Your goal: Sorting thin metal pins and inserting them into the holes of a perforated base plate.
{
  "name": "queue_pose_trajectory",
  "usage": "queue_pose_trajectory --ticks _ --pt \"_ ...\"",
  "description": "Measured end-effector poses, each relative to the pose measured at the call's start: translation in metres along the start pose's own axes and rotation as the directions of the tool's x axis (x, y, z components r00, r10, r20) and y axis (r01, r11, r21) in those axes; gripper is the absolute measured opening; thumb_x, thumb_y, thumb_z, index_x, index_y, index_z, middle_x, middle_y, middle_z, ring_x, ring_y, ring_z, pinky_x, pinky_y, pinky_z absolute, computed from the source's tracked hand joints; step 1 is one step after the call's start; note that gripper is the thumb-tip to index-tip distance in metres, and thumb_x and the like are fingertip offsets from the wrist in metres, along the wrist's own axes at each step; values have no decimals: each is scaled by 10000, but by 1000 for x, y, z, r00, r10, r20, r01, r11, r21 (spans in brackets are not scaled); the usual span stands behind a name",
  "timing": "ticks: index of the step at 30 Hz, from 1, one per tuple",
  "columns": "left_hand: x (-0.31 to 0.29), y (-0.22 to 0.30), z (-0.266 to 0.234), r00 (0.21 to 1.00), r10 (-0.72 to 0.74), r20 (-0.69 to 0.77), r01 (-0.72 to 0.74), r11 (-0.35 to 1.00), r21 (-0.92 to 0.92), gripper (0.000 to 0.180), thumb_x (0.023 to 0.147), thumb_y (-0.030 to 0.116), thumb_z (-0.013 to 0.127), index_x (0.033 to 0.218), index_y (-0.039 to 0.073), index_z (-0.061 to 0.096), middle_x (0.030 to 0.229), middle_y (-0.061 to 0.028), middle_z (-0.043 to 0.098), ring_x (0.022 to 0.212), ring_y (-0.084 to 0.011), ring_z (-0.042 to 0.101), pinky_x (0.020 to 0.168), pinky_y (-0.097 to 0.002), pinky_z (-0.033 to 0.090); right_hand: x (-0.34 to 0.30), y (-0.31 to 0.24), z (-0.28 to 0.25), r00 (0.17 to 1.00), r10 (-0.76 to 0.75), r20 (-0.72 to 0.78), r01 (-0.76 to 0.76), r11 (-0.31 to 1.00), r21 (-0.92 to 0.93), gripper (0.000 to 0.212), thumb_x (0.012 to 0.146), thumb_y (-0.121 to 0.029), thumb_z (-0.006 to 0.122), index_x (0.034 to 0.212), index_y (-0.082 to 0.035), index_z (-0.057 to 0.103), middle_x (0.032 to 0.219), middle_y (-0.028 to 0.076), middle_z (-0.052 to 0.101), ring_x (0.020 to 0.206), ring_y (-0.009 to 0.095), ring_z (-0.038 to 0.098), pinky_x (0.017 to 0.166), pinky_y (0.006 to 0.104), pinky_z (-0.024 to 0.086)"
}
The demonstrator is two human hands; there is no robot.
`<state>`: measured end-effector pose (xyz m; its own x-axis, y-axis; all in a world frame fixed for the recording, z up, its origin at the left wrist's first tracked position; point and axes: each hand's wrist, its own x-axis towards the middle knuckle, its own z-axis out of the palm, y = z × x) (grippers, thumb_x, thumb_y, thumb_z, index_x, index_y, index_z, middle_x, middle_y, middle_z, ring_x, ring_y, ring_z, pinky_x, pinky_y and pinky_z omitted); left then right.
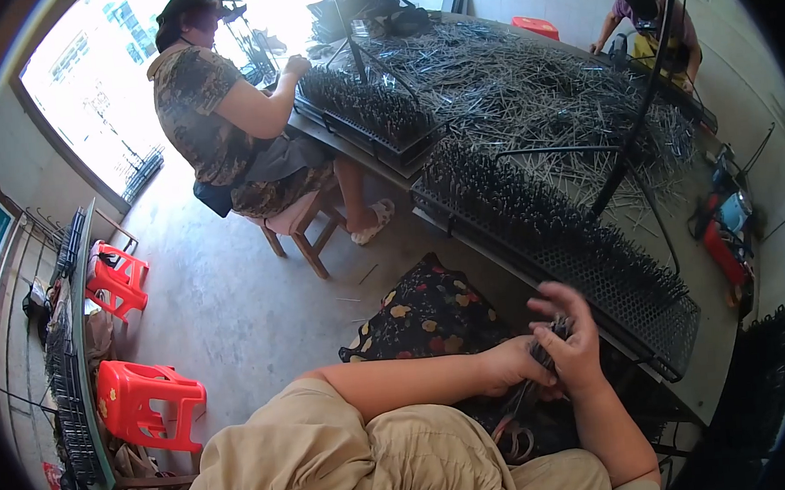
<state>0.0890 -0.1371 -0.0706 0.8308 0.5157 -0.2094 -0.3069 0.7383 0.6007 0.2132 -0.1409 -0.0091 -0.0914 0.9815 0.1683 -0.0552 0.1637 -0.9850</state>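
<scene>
In front of my lap, my left hand (pixel 514 364) is closed around a bundle of thin dark rods (pixel 540 355). My right hand (pixel 576 341) meets the bundle's upper end, thumb against it and fingers curled beside it; the exact grip is partly hidden. Just beyond my hands, along the table edge, stands a long black perforated tray (pixel 667 328). Many thin dark rods (pixel 535 203) stand upright in its holes, while several rows at the near end are bare.
Loose rods (pixel 527 81) are heaped across the table (pixel 706 373). A second filled tray (pixel 365 110) sits before a seated person (pixel 219 111) at the left; another person (pixel 655 26) bends over the far right. Red stools (pixel 148 399) stand left. A dark flowered cloth (pixel 424 311) lies below my arms.
</scene>
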Motion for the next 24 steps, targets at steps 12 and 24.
queue_pose_trajectory --ticks 12,24 --pt "-4 20 -13 910 -335 246 116 773 624 388 758 68 767 1119 7 638 1097 -90 666 1091 -184 584 972 -332 452 -28 29 -33 982 -95 165 154 907 -391 94 735 -47 700 790 -27 627 848 114 660 757 255 656 698 314 513" --pt "11 41 12 866 184 -464 -204 979 7 77 896 86 590 921 33 540 700 -63 546 578 -181 540 536 -333 470 -20 42 -44 931 -107 -350 119 993 11 443 917 -82 627 1280 -30 379 1262 91 464 1127 206 529 973 346 440"
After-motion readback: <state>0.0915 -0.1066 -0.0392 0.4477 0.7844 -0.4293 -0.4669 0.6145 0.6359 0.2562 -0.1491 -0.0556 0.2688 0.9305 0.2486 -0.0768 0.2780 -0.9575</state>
